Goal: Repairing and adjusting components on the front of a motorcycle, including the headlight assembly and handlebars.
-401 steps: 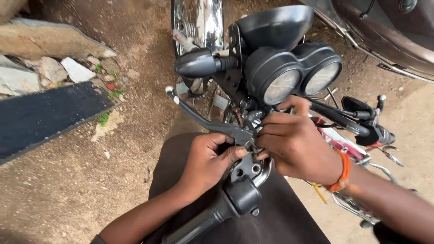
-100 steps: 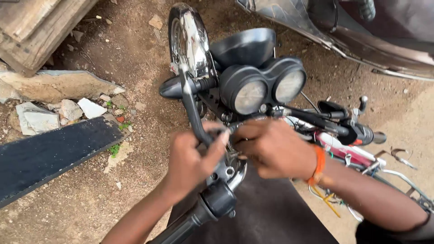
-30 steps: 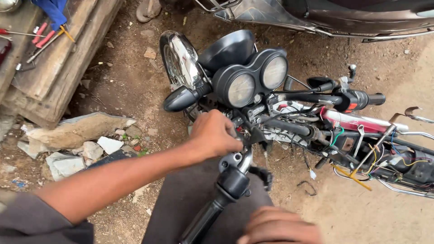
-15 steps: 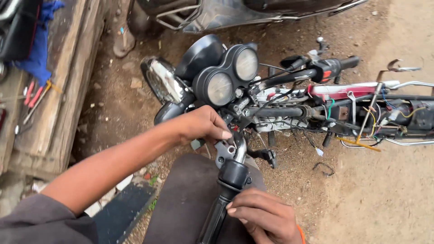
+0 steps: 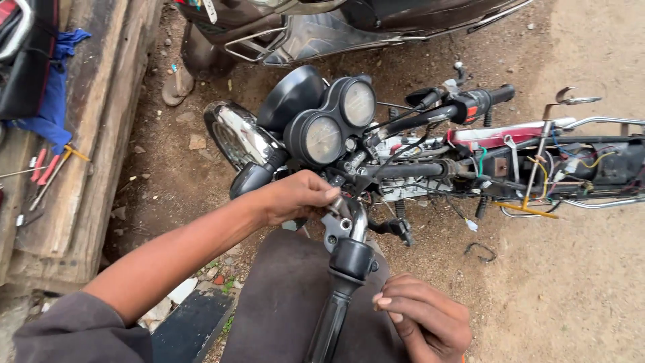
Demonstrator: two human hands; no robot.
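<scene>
1. our left hand (image 5: 295, 196) reaches across to the near end of the motorcycle's handlebar, fingertips pinched narrow at the small metal bracket (image 5: 338, 227) just above the black grip (image 5: 339, 286). whether a small part sits between those fingertips we cannot tell.
2. our right hand (image 5: 423, 323) sits low, just beside the black grip on its right, fingers loosely curled and holding nothing; it does not touch the grip.
3. the grip's long axis runs from the bottom of the view up toward the twin round gauges (image 5: 332, 121), so the bracket lies at its far end, away from us.
4. of the two hands, the left is the one on the bracket; the right is nearer the grip's lower stretch.
5. the headlamp (image 5: 235, 138) lies left of the gauges, and the other handlebar end (image 5: 480, 101) points off to the right, well apart from both hands.
6. red-handled tools (image 5: 44, 171) lie on the wooden planks (image 5: 101, 134) at far left.
</scene>
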